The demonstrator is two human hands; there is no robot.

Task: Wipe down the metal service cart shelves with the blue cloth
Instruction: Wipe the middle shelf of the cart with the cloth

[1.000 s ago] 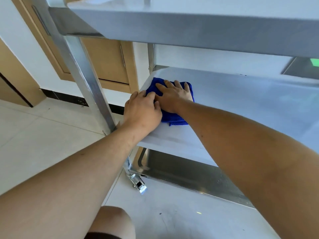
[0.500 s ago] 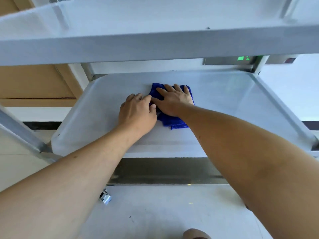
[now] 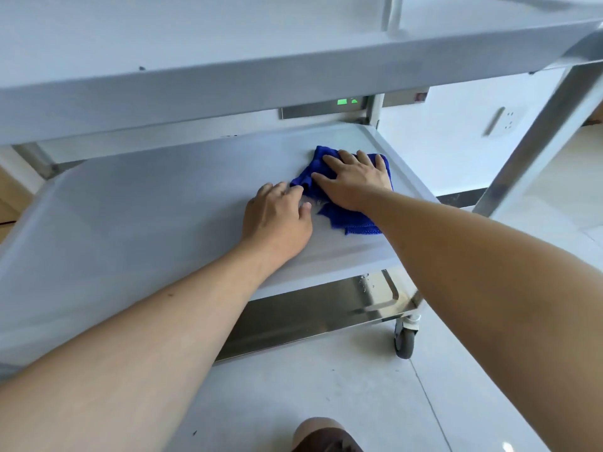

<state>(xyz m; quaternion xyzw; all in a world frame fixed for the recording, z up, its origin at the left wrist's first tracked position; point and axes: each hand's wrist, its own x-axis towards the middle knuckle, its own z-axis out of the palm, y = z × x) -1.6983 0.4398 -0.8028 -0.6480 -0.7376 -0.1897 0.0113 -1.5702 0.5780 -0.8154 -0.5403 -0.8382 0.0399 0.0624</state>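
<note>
On the middle shelf of the grey metal service cart, near its far right corner, lies the crumpled blue microfibre cloth. The right hand rests flat on top of the cloth, with straight fingers spread and pointing to the far edge of the shelf. The left hand lies just beside it on the bare shelf, with fingers loosely bent, and their tips touch the left edge of the cloth. Below, the shiny bottom shelf and one grey caster wheel show above the pale floor.
</note>
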